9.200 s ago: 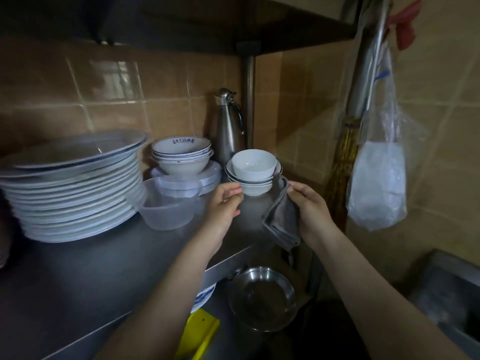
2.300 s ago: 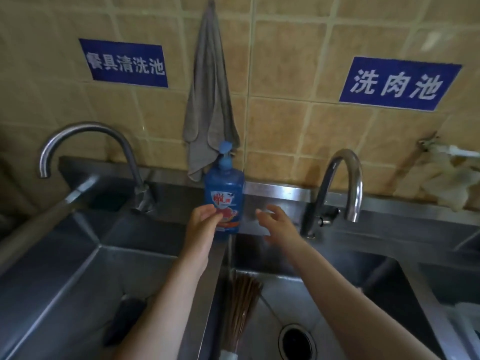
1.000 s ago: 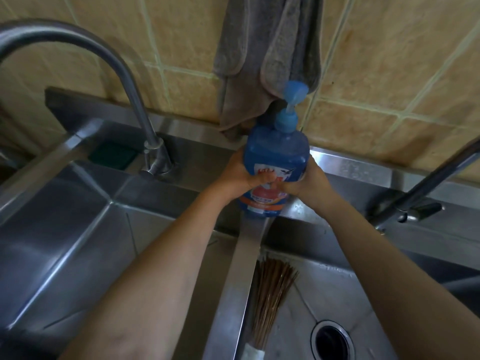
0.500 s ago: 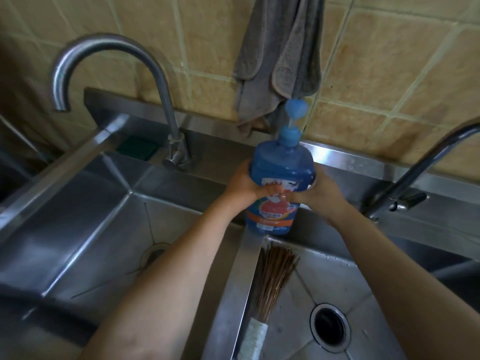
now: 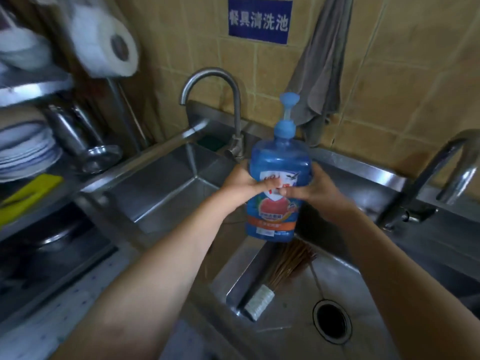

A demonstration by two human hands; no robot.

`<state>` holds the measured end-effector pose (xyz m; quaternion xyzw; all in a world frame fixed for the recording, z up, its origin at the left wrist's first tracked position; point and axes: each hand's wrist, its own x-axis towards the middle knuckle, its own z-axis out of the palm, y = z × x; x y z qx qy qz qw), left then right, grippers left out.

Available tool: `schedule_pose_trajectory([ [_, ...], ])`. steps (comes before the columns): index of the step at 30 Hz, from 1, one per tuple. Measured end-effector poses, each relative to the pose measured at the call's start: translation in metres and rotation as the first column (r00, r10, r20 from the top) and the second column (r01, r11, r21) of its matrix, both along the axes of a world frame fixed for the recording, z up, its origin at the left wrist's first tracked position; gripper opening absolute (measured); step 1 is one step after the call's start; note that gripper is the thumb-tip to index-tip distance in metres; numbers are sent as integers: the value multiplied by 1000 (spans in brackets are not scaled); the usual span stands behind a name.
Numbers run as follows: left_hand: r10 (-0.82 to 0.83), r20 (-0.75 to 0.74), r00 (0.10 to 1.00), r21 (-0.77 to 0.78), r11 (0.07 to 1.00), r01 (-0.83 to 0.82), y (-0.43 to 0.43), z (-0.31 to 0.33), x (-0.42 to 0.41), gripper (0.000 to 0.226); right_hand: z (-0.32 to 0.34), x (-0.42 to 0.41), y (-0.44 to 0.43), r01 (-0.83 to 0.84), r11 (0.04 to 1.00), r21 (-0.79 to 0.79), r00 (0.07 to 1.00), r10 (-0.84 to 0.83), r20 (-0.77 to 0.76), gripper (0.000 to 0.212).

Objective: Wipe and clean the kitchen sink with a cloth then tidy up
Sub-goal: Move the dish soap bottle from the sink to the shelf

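A blue pump bottle of dish soap (image 5: 279,165) hangs in the air above the divider between two steel sink basins. My left hand (image 5: 241,184) grips its left side and my right hand (image 5: 314,189) grips its right side, fingers meeting over the label. The left basin (image 5: 161,193) lies beyond my left arm, the right basin (image 5: 291,313) under my right arm. A grey cloth (image 5: 322,66) hangs on the tiled wall behind the bottle.
A bamboo brush (image 5: 278,274) lies in the right basin near the drain (image 5: 332,322). Curved taps stand at the back centre (image 5: 228,100) and at the right (image 5: 441,172). A rack on the left holds stacked plates (image 5: 23,149), a paper roll (image 5: 104,42) and a yellow board (image 5: 28,193).
Both hands have lifted the soap bottle off the back ledge and brought it up and toward me. My view has swung left, bringing the rack into sight.
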<state>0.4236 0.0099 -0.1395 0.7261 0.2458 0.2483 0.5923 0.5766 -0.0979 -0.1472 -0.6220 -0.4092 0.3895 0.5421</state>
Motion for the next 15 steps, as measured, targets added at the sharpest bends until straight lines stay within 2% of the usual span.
schedule_pose_trajectory([
  [2, 67, 8, 998, 27, 997, -67, -19, 17, -25, 31, 17, -21, -7, -52, 996, 66, 998, 53, -14, 87],
  [7, 260, 21, 965, 80, 962, -261, -55, 64, -88, 15, 58, -75, -15, -145, 973, 179, 986, 158, -61, 92],
  [13, 481, 84, 873, 186, 853, -488, -87, 122, -163, 9, 108, -146, -12, -248, 919, 307, 941, 304, -147, 90],
  [15, 547, 105, 831, 210, 804, -556, -95, 140, -186, 15, 125, -171, -9, -288, 894, 344, 921, 357, -157, 85],
])
